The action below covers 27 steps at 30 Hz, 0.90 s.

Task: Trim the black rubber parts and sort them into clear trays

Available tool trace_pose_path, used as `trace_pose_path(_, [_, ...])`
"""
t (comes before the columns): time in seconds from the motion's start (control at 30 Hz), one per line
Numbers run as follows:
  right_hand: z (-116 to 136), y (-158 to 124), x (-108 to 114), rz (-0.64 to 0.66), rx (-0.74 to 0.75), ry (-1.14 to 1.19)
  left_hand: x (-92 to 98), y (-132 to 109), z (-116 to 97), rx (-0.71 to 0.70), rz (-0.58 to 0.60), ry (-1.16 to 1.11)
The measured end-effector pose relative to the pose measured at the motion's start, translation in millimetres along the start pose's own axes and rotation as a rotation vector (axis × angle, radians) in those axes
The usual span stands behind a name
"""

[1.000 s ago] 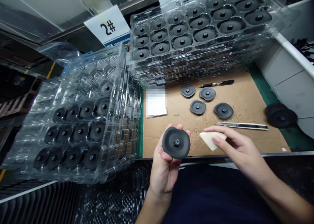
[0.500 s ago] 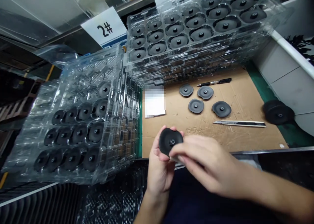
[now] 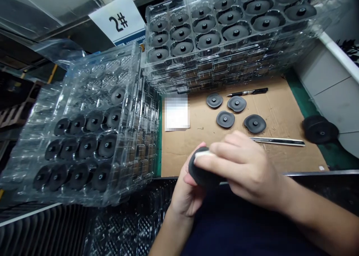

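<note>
My left hand (image 3: 183,196) is closed around a black rubber-looking disc (image 3: 199,173), held above the front edge of the cardboard. Fingers of my right hand (image 3: 246,166) pinch a small white piece (image 3: 202,155) against the disc's upper face. Whether it is a cloth or a block I cannot tell. My right hand covers much of the disc, including its central stud. Beyond my hands, several similar discs (image 3: 225,119) lie on the cardboard (image 3: 179,155). A cutter knife (image 3: 280,141) lies just past my right hand, one end hidden by it.
Stacked clear plastic trays (image 3: 179,67) holding discs stand at the back. Another tray stack (image 3: 123,158) rises on the left, its top tray partly filled. A pen (image 3: 248,92), a white paper (image 3: 176,115) and a disc stack (image 3: 319,129) lie around the cardboard. A "2#" sign (image 3: 117,20) stands behind.
My right hand has moved up and over the disc, bringing the white piece onto its upper face. The disc has shifted slightly right, and its stud is now hidden. The view has shifted slightly.
</note>
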State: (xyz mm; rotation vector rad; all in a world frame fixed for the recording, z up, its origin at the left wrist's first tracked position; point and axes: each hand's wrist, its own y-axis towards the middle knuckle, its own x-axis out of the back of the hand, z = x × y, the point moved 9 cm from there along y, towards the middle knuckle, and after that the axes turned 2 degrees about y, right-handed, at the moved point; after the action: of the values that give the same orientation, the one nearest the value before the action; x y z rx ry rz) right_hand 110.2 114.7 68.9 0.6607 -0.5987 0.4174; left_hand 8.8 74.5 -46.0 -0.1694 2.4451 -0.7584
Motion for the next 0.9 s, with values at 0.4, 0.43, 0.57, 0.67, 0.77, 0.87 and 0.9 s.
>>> trace_pose_path(0.4, [-106, -107, -77, 0.139, -0.793, 0.484, 2.0, -14, 13, 0.203, 0.264, -0.268])
trace_pose_path(0.43, [-107, -113, -82, 0.169, -0.793, 0.483, 2.7, -14, 14, 0.203, 0.255, -0.267])
trace_pose_path(0.57, [-105, -98, -62, 0.107, -0.802, 0.419, 0.2, -14, 12, 0.190, 0.244, -0.228])
trace_pose_path(0.67, [-79, -59, -13, -0.090, -0.671, 0.243, -6.1, -14, 12, 0.182, 0.277, -0.201])
trace_pose_path(0.77, [-20, -19, 7, -0.119, -0.271, 0.140, -5.1, -13, 13, 0.131, 0.250, -0.166])
trace_pose_path(0.87, [7, -7, -9, 0.010, -0.133, 0.104, 6.5, -12, 18, 0.108, 0.143, -0.101])
trace_pose_path(0.9, [5, -6, -14, 0.041, -0.185, 0.067, 9.3, -12, 20, 0.105, 0.121, -0.092])
